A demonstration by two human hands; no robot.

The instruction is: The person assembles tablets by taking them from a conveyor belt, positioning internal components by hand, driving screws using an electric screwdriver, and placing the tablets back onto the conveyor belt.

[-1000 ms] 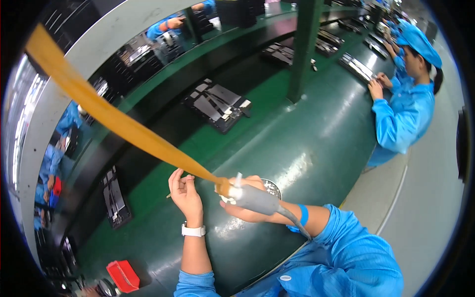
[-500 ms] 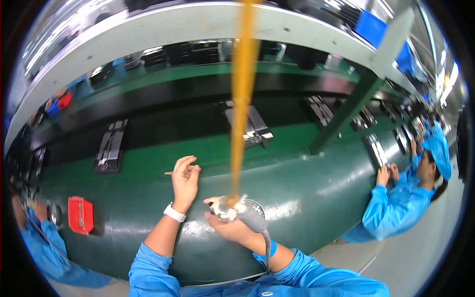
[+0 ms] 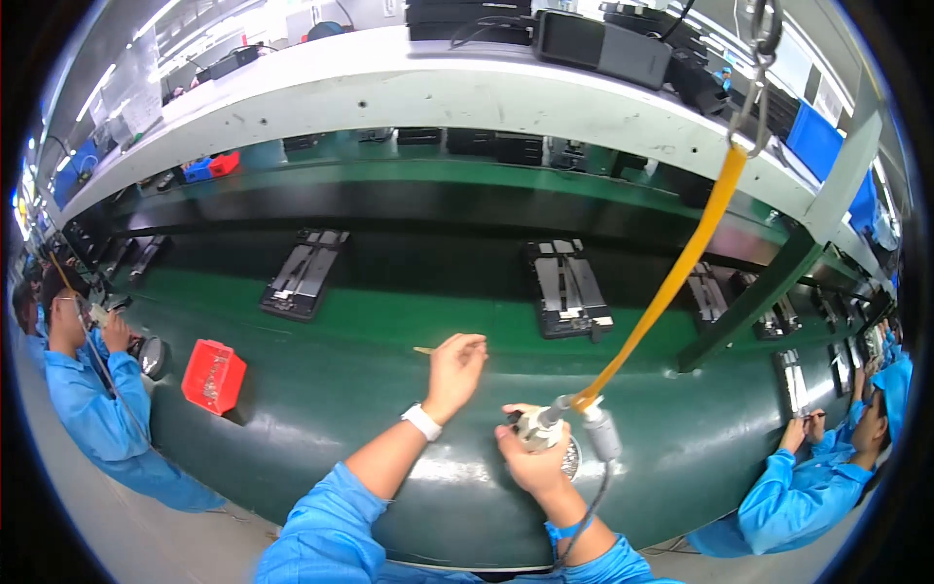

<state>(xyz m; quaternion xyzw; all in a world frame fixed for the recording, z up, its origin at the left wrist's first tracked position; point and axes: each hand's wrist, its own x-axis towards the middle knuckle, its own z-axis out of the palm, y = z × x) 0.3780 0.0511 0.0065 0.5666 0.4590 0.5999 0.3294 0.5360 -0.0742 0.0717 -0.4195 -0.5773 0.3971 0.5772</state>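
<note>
Over the green bench [image 3: 311, 414], our right hand [image 3: 538, 469] is wrapped around what looks like a corded electric screwdriver [image 3: 540, 426], tethered to a yellow strap [image 3: 681, 265] and trailing a grey cable [image 3: 604, 490]. We judge its body stiff and smooth, of moderate weight, with the strap probably bearing some of that; the barrel, where our fingers wrap, seems the place to take hold, leaving the soft cable free along the wrist. Our left hand [image 3: 455, 375] has its fingers loosely bent, and we cannot tell whether it grips the thin pale stick [image 3: 423, 350] showing just beside it.

As for containers, a round dish [image 3: 577, 465] sits partly hidden behind our right hand, with small bright pieces in it too fine for us to identify. Well to the left, an open red bin [image 3: 216, 351] holds a scatter of small parts. Beyond it, near a co-worker [image 3: 88, 409], stands a round container [image 3: 152, 358] whose contents we cannot make out.
</note>
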